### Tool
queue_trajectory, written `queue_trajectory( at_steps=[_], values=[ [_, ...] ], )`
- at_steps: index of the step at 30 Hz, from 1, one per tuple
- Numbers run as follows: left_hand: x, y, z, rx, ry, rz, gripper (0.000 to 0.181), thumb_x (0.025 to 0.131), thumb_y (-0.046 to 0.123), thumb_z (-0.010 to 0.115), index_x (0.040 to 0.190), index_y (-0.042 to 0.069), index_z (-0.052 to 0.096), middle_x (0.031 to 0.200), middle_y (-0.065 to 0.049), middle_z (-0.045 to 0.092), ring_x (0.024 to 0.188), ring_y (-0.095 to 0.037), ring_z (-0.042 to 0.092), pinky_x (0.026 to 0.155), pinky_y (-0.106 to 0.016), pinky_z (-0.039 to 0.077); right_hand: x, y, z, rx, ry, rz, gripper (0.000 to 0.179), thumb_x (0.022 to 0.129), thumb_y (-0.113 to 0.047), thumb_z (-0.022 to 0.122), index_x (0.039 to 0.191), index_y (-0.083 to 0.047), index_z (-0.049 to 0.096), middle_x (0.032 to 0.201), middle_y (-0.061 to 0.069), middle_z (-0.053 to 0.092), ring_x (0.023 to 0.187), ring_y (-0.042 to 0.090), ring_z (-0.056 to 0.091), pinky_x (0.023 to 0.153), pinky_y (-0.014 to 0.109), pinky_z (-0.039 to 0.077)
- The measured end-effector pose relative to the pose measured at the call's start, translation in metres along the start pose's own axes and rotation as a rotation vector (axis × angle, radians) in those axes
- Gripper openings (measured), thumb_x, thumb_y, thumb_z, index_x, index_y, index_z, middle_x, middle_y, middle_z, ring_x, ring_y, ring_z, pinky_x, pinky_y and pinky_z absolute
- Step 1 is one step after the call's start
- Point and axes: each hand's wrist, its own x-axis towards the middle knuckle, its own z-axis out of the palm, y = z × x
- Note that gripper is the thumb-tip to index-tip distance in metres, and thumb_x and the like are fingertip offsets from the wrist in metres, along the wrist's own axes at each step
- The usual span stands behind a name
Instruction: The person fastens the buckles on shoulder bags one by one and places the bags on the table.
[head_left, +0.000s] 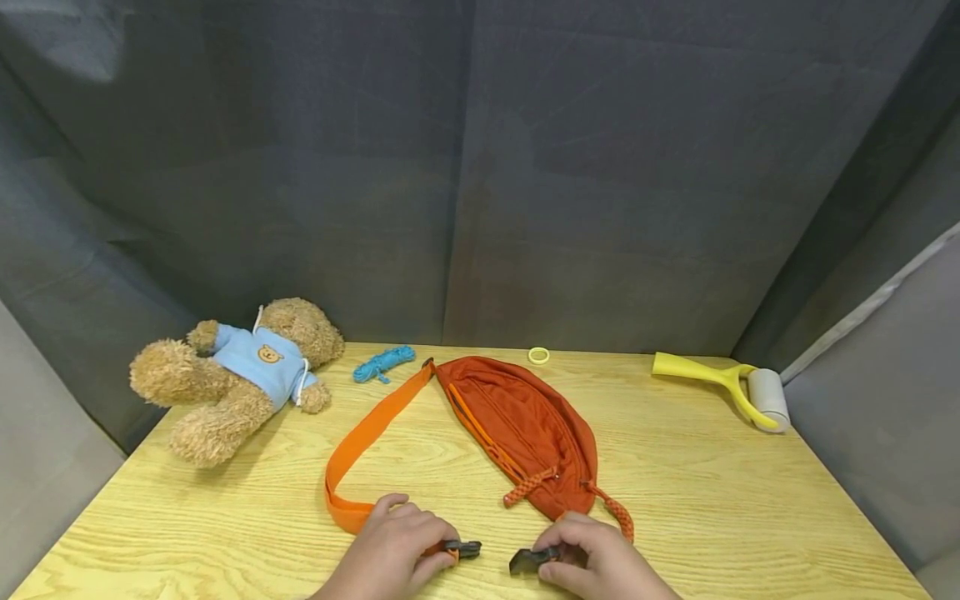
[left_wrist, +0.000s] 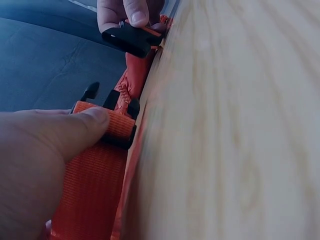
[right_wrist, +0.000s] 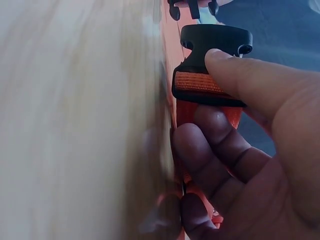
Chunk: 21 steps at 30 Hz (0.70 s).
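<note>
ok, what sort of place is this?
Probably a staged recording booth, though I can't be sure: dark fabric hangs behind a wood-grain tabletop, where unrelated items like a teddy bear and a red-orange bag lie spread out.

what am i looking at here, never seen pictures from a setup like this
There's no machine: a person's left hand and right hand do the work. The wide picture comes from a camera worn on the head, the other two from one on each wrist. On the table lie a reddish bag with an orange strap, a teddy bear, blue cord, a yellow ring and a yellow-handled roller. The left hand pinches the pronged buckle half, the right hand the socket half; the halves are apart.
</note>
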Motion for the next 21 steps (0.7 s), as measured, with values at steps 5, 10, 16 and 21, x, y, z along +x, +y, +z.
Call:
queue_trajectory(
  at_steps=[5, 10, 16, 21],
  values=[
    [0.002, 0.002, 0.001, 0.0, 0.014, 0.026, 0.013, 0.089, 0.032, 0.076, 0.101, 0.031, 0.069, 0.097, 0.024, 0.067, 0.087, 0.007, 0.06, 0.091, -0.055, 0.045, 0.001, -0.002, 0.002, 0.0, -0.001, -0.003, 0.015, 0.089, -0.027, 0.077, 0.103, -0.021, 0.073, 0.095, -0.01, 0.061, 0.08, 0.002, 0.052, 0.066, 0.023, 0.048],
    [0.003, 0.002, 0.003, 0.011, 0.01, 0.042, 0.013, 0.09, 0.032, 0.075, 0.102, 0.031, 0.07, 0.099, 0.023, 0.067, 0.089, 0.007, 0.061, 0.091, -0.055, 0.046, 0.001, -0.004, 0.004, -0.006, -0.004, 0.005, 0.014, 0.089, -0.03, 0.077, 0.101, -0.023, 0.073, 0.093, -0.011, 0.06, 0.079, 0.002, 0.053, 0.067, 0.023, 0.049],
    [0.005, 0.004, 0.004, 0.022, -0.027, 0.037, 0.013, 0.091, 0.034, 0.074, 0.103, 0.032, 0.07, 0.098, 0.024, 0.067, 0.087, 0.007, 0.06, 0.091, -0.052, 0.046, 0.004, -0.004, 0.008, 0.009, -0.003, -0.038, 0.013, 0.09, -0.027, 0.077, 0.101, -0.022, 0.073, 0.092, -0.011, 0.06, 0.078, 0.001, 0.052, 0.066, 0.023, 0.049],
    [0.007, 0.006, 0.006, 0.026, -0.024, 0.052, 0.014, 0.091, 0.034, 0.075, 0.104, 0.031, 0.07, 0.098, 0.023, 0.068, 0.087, 0.007, 0.06, 0.091, -0.052, 0.046, 0.005, -0.003, 0.011, 0.022, -0.001, -0.072, 0.013, 0.09, -0.025, 0.077, 0.102, -0.02, 0.074, 0.092, -0.01, 0.061, 0.077, 0.001, 0.052, 0.065, 0.023, 0.049]
  ],
)
